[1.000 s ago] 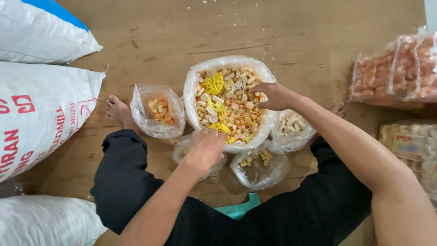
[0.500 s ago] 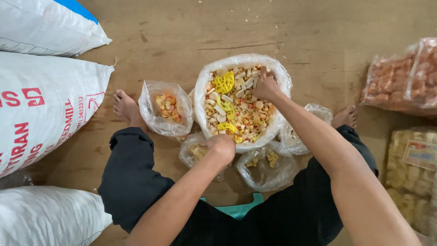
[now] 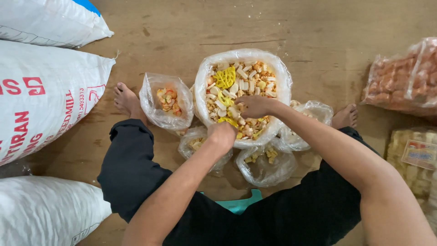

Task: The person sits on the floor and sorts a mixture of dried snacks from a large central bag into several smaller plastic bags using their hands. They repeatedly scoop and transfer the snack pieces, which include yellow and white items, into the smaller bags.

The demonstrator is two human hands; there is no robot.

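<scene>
A large clear plastic bag (image 3: 278, 77) of mixed yellow, white and orange crackers stands open on the wooden floor between my feet. My right hand (image 3: 255, 106) is inside it, fingers curled around some crackers. My left hand (image 3: 222, 135) is closed at the big bag's near rim, above a small clear bag (image 3: 195, 145). Three more small bags sit around it: one with orange pieces (image 3: 166, 101) at the left, one (image 3: 266, 163) in front, one (image 3: 304, 132) at the right under my right forearm.
White woven sacks (image 3: 41, 95) lie stacked along the left. Clear packs of orange snacks (image 3: 400, 77) and pale snacks (image 3: 412, 159) lie at the right. My bare feet (image 3: 128, 101) flank the bags, and a teal stool edge (image 3: 239, 202) shows under my legs.
My right hand has moved from the big bag's far right rim down into its middle and closed on crackers. My left hand stayed near the front rim. The camera view shifted slightly.
</scene>
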